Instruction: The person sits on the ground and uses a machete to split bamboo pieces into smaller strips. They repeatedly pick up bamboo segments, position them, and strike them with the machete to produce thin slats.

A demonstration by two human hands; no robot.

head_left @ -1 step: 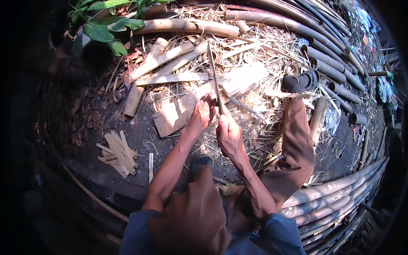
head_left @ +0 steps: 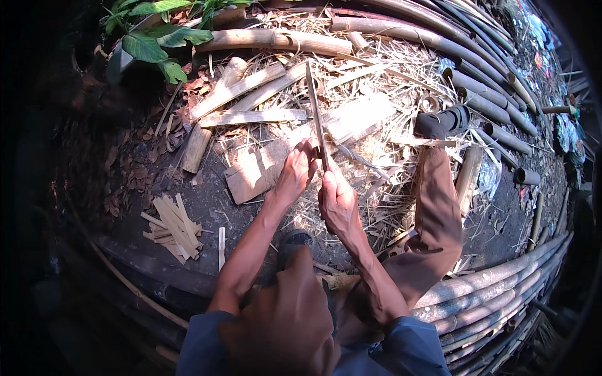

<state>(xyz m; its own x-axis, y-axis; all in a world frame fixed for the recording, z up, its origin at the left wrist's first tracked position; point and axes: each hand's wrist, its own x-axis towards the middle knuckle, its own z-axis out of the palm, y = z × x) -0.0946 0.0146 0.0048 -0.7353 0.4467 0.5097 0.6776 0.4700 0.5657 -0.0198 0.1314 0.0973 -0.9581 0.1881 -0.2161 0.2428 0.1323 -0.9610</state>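
In my right hand [head_left: 338, 199], closed around its handle end, is a long knife [head_left: 314, 103] whose narrow blade points away from me. My left hand [head_left: 297, 166] is closed right beside the blade's left side, near its base. Whatever those fingers pinch is mostly hidden. A thin curled strip [head_left: 362, 159] extends to the right from beside the blade. Beyond both hands, a flat wooden board [head_left: 254, 172] lies on the ground, partly in bright sun, with split bamboo pieces [head_left: 254, 117] behind it.
A small pile of pale bamboo slats [head_left: 177, 227] lies at the left. Bamboo poles [head_left: 495, 279] are stacked at the lower right, with more poles [head_left: 426, 39] at the back. Shavings [head_left: 382, 75] litter the ground. My outstretched leg [head_left: 439, 200] is at the right; a leafy plant [head_left: 150, 44] grows far left.
Both hands and the knife stay in nearly the same place. The curled strip right of the blade has shifted slightly.
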